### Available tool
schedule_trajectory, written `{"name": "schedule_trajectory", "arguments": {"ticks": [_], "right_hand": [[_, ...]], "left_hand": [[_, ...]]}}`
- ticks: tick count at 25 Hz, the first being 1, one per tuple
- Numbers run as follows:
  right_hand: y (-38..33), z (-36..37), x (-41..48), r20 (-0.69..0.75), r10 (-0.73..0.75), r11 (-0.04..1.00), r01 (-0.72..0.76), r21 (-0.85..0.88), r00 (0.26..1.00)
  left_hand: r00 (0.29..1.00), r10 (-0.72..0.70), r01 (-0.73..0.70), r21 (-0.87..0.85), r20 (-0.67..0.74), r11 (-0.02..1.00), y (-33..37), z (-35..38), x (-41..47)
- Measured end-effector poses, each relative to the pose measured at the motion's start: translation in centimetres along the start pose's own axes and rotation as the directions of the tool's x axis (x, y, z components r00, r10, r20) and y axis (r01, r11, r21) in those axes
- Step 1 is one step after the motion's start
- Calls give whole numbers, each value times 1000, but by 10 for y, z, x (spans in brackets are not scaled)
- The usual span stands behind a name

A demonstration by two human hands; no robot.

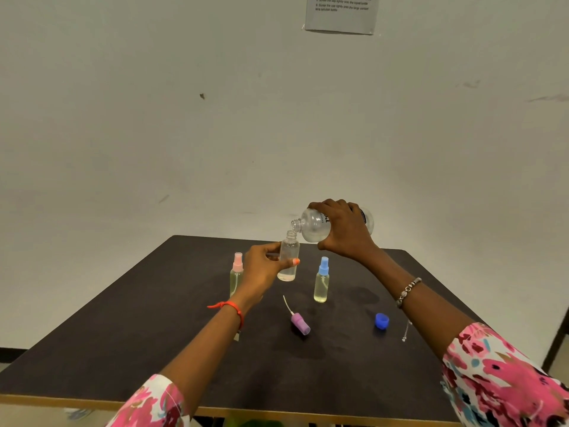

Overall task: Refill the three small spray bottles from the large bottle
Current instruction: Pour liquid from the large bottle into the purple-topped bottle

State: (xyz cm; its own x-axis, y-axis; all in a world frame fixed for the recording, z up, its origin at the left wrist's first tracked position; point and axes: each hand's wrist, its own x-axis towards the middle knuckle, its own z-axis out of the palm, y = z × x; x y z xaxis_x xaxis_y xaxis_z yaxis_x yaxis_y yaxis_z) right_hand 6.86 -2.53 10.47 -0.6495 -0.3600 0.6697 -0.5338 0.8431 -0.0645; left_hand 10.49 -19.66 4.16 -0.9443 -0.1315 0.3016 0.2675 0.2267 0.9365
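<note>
Nearest: flowered sleeves (151,402) at both bottom corners, arms reaching over a dark table (123,349). Red string (229,306) on L wrist, beaded bracelet (408,291) on R wrist.

Mid-table: purple spray top (300,323) lying on its side w/ its tube pointing away. Blue cap (381,321) well to its right, thin chain (406,332) just beside that.

Further back: blue-top bottle (321,285) and pink-top bottle (236,274) stand upright w/ tops on, both holding pale yellowish liquid. The pink one is partly behind the L wrist.

Between them, L hand (261,269) grips the open small bottle (291,248): thumb across the front at mid-height, fingers curled round the far side. Bottle upright, no top, a little clear liquid at the bottom. Can't tell if its base touches the table.

R hand (341,232) holds the big bottle (312,224) tipped on its side: fingers spread over the top, thumb underneath. Uncapped neck points left, right at the small bottle's mouth; touching or not, can't tell.

Behind: pale wall w/ a printed sheet (341,13) at the top edge.
</note>
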Motion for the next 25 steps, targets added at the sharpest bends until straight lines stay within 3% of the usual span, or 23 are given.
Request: {"name": "schedule_trajectory", "arguments": {"ticks": [25], "right_hand": [[9, 8, 1, -26, -52, 998, 51, -28, 998]], "left_hand": [[1000, -17, 18, -17, 21, 1000, -5, 3, 1]]}}
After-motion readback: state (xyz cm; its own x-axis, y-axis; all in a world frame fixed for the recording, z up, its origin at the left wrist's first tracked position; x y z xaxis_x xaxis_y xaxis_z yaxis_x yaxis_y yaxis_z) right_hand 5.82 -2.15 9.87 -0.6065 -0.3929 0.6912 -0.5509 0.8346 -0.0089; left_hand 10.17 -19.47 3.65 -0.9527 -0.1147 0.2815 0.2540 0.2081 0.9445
